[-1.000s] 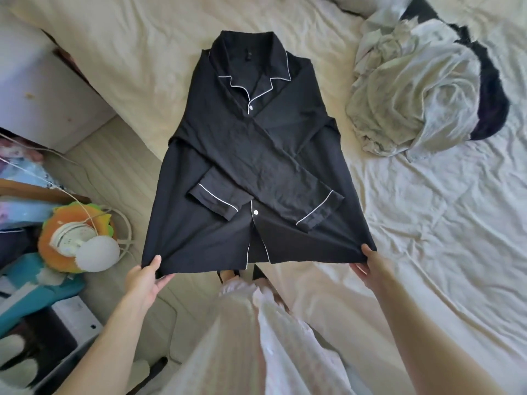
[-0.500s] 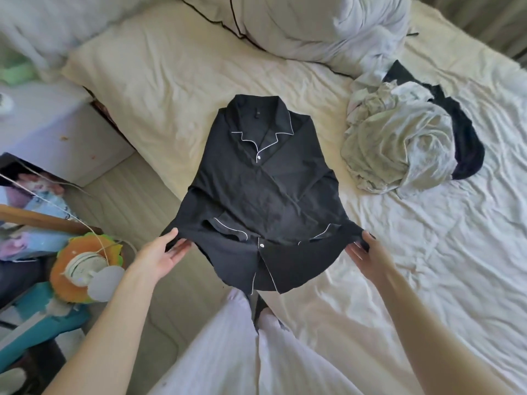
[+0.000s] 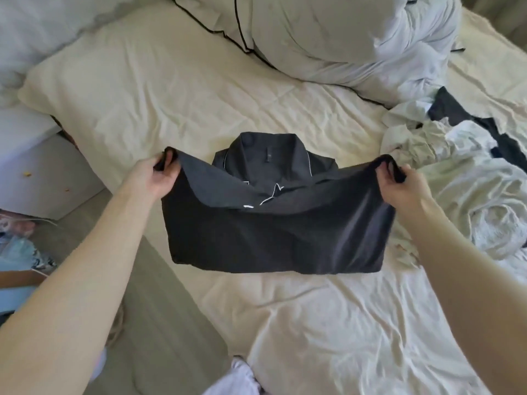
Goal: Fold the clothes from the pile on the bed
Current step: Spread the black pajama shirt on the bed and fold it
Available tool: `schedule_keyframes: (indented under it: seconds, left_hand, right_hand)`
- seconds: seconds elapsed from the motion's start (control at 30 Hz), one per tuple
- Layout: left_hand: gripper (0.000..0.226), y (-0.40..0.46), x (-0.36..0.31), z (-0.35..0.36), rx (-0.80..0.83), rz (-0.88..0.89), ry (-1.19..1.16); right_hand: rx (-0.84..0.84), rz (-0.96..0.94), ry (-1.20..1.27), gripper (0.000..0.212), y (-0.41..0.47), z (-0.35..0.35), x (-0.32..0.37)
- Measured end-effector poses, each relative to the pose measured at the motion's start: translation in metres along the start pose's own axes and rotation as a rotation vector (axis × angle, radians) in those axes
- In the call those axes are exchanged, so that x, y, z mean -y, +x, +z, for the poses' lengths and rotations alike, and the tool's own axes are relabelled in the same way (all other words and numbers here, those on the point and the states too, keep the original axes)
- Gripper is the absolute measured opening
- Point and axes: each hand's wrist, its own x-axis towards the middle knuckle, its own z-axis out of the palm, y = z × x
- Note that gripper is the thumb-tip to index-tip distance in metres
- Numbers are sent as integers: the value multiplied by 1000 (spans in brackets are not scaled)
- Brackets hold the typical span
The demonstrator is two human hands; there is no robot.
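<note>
A black pyjama shirt (image 3: 273,238) with white piping lies on the bed sheet (image 3: 328,323), collar away from me. Its lower half is lifted and doubled up over the chest, so only the collar still shows. My left hand (image 3: 155,178) grips the left corner of the hem, and my right hand (image 3: 399,185) grips the right corner. Both corners are held just above the shirt's shoulders. The pile of clothes (image 3: 456,172), pale grey and black pieces, sits crumpled at the right of the bed.
A cream pillow (image 3: 159,89) lies beyond the shirt, and a bunched white duvet with black trim (image 3: 336,32) sits at the top. A white bedside cabinet (image 3: 37,166) stands left of the bed. The floor beside the bed (image 3: 159,323) and some coloured clutter lie lower left.
Both hands carried the shirt's hem up from the bed's near edge toward the collar, folding the lower half over the crossed sleeves. The view shifted further over the bed.
</note>
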Motion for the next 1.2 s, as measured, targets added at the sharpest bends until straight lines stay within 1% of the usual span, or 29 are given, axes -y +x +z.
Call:
schedule_keyframes:
  seconds: [0.07, 0.1, 0.17, 0.2, 0.27, 0.3, 0.37, 0.4, 0.47, 0.53, 0.57, 0.67, 0.73, 0.83, 0.87, 0.93, 1.03, 1.1, 1.13, 1.2]
  left_hand:
    - [20, 39, -3, 15, 74, 41, 43]
    - [26, 55, -2, 17, 86, 60, 90]
    - [40, 82, 5, 6, 78, 78, 178]
    - [43, 90, 10, -5, 67, 70, 222]
    - [43, 96, 25, -34, 24, 50, 380]
    - [43, 95, 34, -51, -30, 58, 496]
    - [42, 88, 52, -88, -176, 128, 757]
    - [41, 83, 62, -103, -234, 175, 898]
    - [39, 77, 77, -128, -267, 236, 1160]
    - [41, 77, 86, -142, -246, 286, 1334]
    - [43, 79, 89, -145, -228, 352, 1441]
    - [47, 90, 95, -133, -117, 678, 1830]
    - [48, 105, 96, -108, 13, 872, 1960]
    - [52, 133, 97, -61, 236, 1074, 2141]
    - [53, 142, 98, -46, 298, 1110, 2207]
    - [49, 158, 101, -25, 367, 1132, 2318]
    - [28, 168, 104, -6, 380, 1166, 2328]
    - [21, 170, 103, 6, 392, 1144, 2259]
    - [20, 172, 102, 13, 415, 1137, 2215]
    - [19, 176, 100, 27, 439, 1125, 2088]
  right_hand:
    - [76, -32, -42, 20, 34, 22, -5]
    - [99, -50, -87, 22, 48, 27, -9]
    - [114, -43, -190, 21, 66, 25, -21]
    - [100, -34, -266, 20, 71, 18, -29]
    - [8, -66, -522, 30, 76, -5, -48]
    - [-65, -110, -685, 34, 75, -20, -58]
    - [-194, -275, -1052, 33, 70, -50, -78]
    - [-207, -378, -1257, 33, 67, -64, -87]
    - [-143, -550, -1606, 35, 67, -87, -98]
    - [-86, -649, -1821, 35, 73, -96, -105]
    - [-62, -684, -1887, 35, 78, -95, -107]
    - [6, -765, -2002, 37, 102, -80, -109]
    - [68, -802, -2065, 38, 122, -63, -107]
    - [263, -921, -2138, 42, 148, -27, -109]
    - [328, -978, -2150, 44, 156, -13, -111]
    - [430, -1060, -2206, 47, 169, 14, -118]
    - [605, -1043, -2430, 54, 184, 46, -132]
    - [670, -1039, -2516, 43, 191, 59, -138]
    - [674, -1055, -2503, 35, 194, 63, -139]
    - [643, -1102, -2381, 19, 197, 70, -137]
